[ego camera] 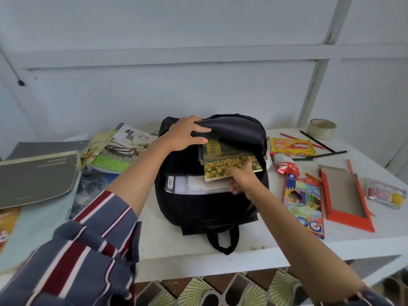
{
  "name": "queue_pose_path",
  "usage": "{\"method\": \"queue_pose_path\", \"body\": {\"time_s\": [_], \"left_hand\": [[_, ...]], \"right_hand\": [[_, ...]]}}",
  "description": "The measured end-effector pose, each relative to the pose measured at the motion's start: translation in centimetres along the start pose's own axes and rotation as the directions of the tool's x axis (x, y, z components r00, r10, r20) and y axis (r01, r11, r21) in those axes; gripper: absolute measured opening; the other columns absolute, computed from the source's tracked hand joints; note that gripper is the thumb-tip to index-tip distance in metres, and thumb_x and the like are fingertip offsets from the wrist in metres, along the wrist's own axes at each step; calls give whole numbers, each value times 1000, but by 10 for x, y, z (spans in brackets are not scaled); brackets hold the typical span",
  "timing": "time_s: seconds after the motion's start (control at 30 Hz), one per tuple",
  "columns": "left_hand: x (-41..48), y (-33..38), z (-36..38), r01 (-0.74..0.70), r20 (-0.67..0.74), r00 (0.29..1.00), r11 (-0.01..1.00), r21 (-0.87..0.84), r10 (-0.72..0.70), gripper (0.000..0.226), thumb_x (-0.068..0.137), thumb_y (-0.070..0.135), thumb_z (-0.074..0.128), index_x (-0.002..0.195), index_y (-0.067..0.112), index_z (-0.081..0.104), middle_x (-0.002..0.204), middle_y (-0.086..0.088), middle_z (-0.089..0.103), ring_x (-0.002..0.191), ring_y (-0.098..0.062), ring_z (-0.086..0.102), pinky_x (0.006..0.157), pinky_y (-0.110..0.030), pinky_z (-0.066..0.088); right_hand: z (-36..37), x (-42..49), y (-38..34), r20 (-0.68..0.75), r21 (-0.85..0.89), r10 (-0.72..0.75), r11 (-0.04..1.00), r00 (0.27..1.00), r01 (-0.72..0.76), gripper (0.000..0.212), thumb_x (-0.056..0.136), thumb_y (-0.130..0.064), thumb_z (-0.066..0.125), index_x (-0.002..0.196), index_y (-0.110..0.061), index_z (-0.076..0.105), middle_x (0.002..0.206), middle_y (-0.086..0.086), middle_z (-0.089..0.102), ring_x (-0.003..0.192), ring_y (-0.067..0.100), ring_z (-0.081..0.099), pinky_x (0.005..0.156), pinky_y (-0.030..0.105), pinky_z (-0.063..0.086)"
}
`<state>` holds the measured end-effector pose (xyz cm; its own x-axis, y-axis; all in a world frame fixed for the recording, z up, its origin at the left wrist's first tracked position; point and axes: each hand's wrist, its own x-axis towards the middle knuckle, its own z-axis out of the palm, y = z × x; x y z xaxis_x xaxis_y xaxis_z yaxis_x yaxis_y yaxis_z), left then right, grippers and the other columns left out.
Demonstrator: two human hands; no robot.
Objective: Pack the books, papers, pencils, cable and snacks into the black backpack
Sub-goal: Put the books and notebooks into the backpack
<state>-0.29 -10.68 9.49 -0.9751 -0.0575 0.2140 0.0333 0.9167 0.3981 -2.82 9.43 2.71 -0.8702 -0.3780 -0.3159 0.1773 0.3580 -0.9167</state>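
right hand (241, 176) pinching book (231, 166) near edge, thumb on cover | book lying half inside backpack (212, 208), long axis running near-far into opening | left hand (185, 133) gripping far flap, holding it open

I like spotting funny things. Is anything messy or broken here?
Yes. The orange pencil box lies opened flat and empty beside its sleeve, and loose pencils are scattered near the tape roll. The grey book on the left looks bent.

Matt black cloth backpack (205, 208) — glossy paper book (229, 166).
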Motion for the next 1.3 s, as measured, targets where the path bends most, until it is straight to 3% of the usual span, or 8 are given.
{"method": "queue_pose_path", "body": {"time_s": [0.03, 0.07, 0.13, 0.2, 0.3, 0.43, 0.8, 1.3], "left_hand": [[0, 0, -1, -2, 3, 1000, 1000, 0, 2, 38, 88, 27, 62, 126, 24, 59, 135, -5, 44, 125, -26, 39, 107, -47, 31], [0, -1, -1, -4, 5, 1000, 1000, 2, 4, 38, 88, 27, 63, 126, 24, 59, 135, -6, 44, 125, -26, 40, 106, -47, 31], [0, -2, -1, -8, 10, 1000, 1000, 16, 8, 38, 88, 26, 62, 126, 24, 58, 134, -6, 44, 124, -26, 40, 106, -47, 32], [-1, -1, 0, -10, 12, 1000, 1000, 20, 10, 38, 89, 25, 62, 127, 24, 58, 135, -5, 44, 125, -25, 40, 106, -47, 32], [-3, -1, -1, -15, 18, 1000, 1000, 13, 15, 39, 88, 24, 63, 127, 23, 57, 135, -5, 44, 125, -24, 39, 107, -45, 31], [-3, -1, -3, -17, 37, 999, 1000, 13, 16, 40, 88, 23, 62, 127, 24, 57, 135, -4, 43, 125, -23, 39, 107, -45, 31], [-3, 0, -7, -18, 50, 999, 1000, -11, 18, 42, 88, 22, 62, 130, 22, 55, 138, -4, 41, 128, -20, 35, 108, -34, 26], [-1, -3, -7, -18, 48, 999, 999, -35, 19, 42, 89, 20, 61, 130, 20, 55, 138, -4, 41, 128, -19, 35, 96, -19, 22]], "right_hand": [[-4, -3, -1, 36, -238, -10, 971, 999, 18, 77, 91, -29, 54, 148, -23, 2, 83, 10, 63, 58, 20, 57, 48, 28, 49], [-8, -6, -1, 24, -471, -68, 879, 997, 71, 68, 90, -29, 55, 145, -21, 16, 86, 10, 64, 64, 21, 60, 51, 27, 49], [-13, -6, 2, -27, -788, -303, 593, 953, 166, 50, 89, -25, 55, 136, -20, 40, 111, 11, 61, 97, 27, 60, 76, 35, 53], [-10, -4, 7, 87, -890, -484, 354, 871, 286, 47, 92, -27, 53, 137, -29, 43, 132, 10, 49, 122, 29, 46, 97, 40, 43], [-4, 11, 12, 341, -890, -428, 139, 837, 434, 45, 97, -36, 43, 141, -39, 34, 154, 4, 21, 142, 27, 18, 115, 46, 13], [-5, 36, 12, 377, -896, -305, 119, 874, 428, 45, 98, -43, 35, 143, -44, 26, 157, 2, 13, 144, 28, 13, 117, 50, 7], [-3, 62, 2, 287, -877, -423, 245, 860, 413, 42, 98, -32, 42, 140, -37, 38, 146, 3, 36, 130, 30, 37, 109, 39, 29], [10, 59, 8, 356, -879, -307, 211, 883, 428, 52, 100, -42, 30, 148, -35, 13, 157, 13, 2, 145, 31, 0, 116, 45, 6]]}}
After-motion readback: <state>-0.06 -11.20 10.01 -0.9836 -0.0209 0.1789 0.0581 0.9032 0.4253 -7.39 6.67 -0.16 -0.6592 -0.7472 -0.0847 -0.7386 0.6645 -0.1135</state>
